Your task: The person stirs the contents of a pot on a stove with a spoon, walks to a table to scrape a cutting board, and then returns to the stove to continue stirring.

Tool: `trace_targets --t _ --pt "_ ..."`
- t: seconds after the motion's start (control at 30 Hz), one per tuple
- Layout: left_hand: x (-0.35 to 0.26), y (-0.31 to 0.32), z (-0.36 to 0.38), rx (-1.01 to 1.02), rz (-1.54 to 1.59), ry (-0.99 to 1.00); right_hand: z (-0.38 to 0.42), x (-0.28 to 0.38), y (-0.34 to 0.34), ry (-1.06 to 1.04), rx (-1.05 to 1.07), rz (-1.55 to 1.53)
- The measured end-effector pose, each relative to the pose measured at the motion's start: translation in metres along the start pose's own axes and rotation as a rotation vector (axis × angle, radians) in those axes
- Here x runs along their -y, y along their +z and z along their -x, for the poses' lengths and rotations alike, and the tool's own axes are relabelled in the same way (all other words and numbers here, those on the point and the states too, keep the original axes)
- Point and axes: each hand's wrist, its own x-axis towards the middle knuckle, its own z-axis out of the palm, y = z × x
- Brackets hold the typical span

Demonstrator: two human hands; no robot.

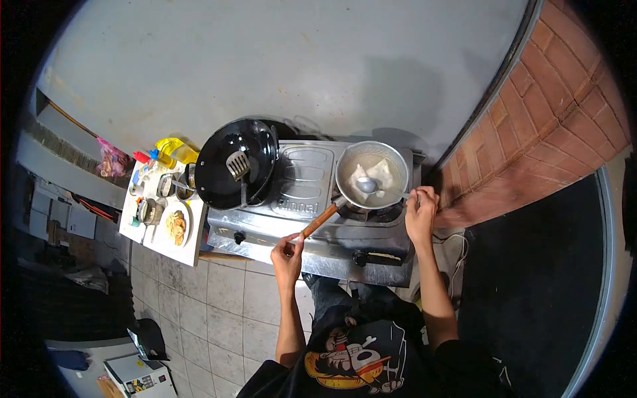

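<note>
Holding the wooden handle (321, 219) of a small pot (371, 174), the left hand (288, 255) closes its fingers around the lower end of it. The right hand (421, 213) is closed on the thin metal handle of a ladle (369, 185), and the bowl of the ladle lies inside the pot, in a pale, milky liquid. The pot stands on the right burner of a steel gas stove (312, 199). It seems that some white pieces float in the liquid, but the view is too small to be sure.

On the left burner sits a black wok (219, 174) with a slotted spatula (239, 166) resting in it. Just beside the stove, to the left, there is a small white table (192, 249) with a plate of food (176, 226), some small metal bowls and a yellow bottle (171, 150). Behind the stove rises a grey wall (298, 60), and a brick wall (570, 113) is at the right.
</note>
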Motion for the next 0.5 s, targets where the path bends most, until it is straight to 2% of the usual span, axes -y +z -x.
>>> trace_targets --t 0.27,0.5 --pt "-0.001 0.002 0.0 -0.018 0.007 -0.013 -0.002 -0.001 -0.008 -0.046 0.012 0.01" --pt "0.003 0.002 -0.002 -0.016 0.0 0.003 -0.014 0.013 -0.048 -0.058 -0.068 -0.076"
